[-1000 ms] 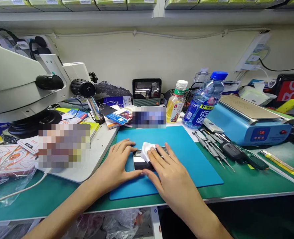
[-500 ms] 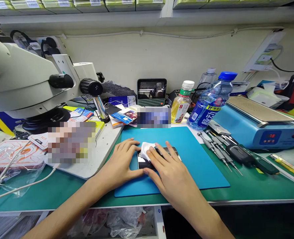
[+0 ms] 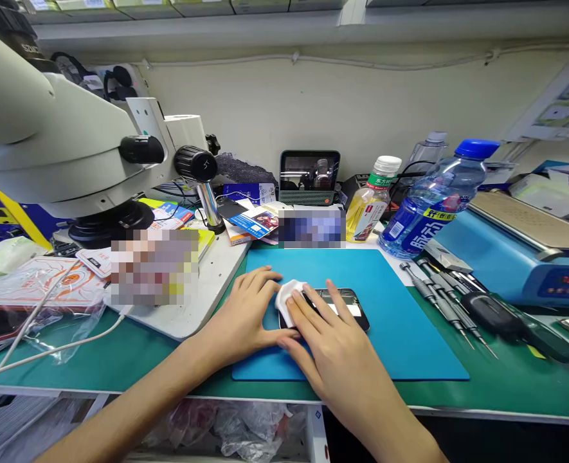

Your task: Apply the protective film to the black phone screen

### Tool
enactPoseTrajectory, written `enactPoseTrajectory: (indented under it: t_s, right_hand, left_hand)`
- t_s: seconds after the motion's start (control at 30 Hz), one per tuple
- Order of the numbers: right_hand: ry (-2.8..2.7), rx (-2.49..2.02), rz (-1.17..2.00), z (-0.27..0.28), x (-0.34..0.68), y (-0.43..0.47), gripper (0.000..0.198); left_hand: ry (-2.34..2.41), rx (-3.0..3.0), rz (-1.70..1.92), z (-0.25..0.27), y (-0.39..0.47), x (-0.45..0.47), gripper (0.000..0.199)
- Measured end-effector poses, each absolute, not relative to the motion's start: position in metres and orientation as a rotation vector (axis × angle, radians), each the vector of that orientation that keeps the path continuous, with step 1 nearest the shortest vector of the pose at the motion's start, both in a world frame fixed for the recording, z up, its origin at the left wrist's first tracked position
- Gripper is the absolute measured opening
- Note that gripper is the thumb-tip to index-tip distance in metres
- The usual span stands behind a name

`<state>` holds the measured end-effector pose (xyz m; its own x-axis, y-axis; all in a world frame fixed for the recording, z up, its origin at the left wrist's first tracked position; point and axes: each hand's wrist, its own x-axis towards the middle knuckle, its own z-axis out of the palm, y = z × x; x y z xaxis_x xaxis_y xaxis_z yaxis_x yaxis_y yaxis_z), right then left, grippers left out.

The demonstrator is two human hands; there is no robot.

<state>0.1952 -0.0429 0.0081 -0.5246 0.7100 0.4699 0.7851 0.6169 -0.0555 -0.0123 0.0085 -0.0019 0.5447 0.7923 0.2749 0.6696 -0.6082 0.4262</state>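
A smartphone (image 3: 361, 314) with a dark, glossy face lies flat on the blue mat (image 3: 409, 347). My left hand (image 3: 245, 315) braces it from the left, thumb along the near edge and fingers curved around the far left corner. Under the fingers of my right hand (image 3: 332, 341) is a folded white cloth (image 3: 287, 297), pressed onto the phone's left part. The right ring and little fingers reach over the phone's surface. Both hands hide much of the phone's near and left edges.
A microscope (image 3: 62, 154) and its white base (image 3: 216, 283) stand left. Two drink bottles, one yellow (image 3: 368, 209) and one blue (image 3: 422, 206), are behind the mat. Screwdrivers (image 3: 441, 302) and a blue heating plate machine (image 3: 501, 257) are at right.
The view has turned slightly left, so the scene sits further right. My right hand and the cloth stay on the phone, and more of the phone's right end shows.
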Motion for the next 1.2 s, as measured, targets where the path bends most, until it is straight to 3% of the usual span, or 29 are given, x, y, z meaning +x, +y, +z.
enactPoseTrajectory:
  t_s: [0.7,0.9,1.2]
  right_hand:
    - [-2.406,-1.141,-0.124,0.008,0.178,-0.023,0.051]
    - [-2.395,-1.058,-0.135,0.007,0.191,-0.052,0.049]
    - [-2.388,-1.061,-0.153,0.009,0.198,-0.060,0.041]
  left_hand:
    - [1.171,2.563,0.682,0.000,0.010,-0.013,0.069]
    - [1.145,2.637,0.680,0.005,0.005,-0.011,0.086]
    - [1.118,2.689,0.677,0.004,0.004,-0.011,0.080]
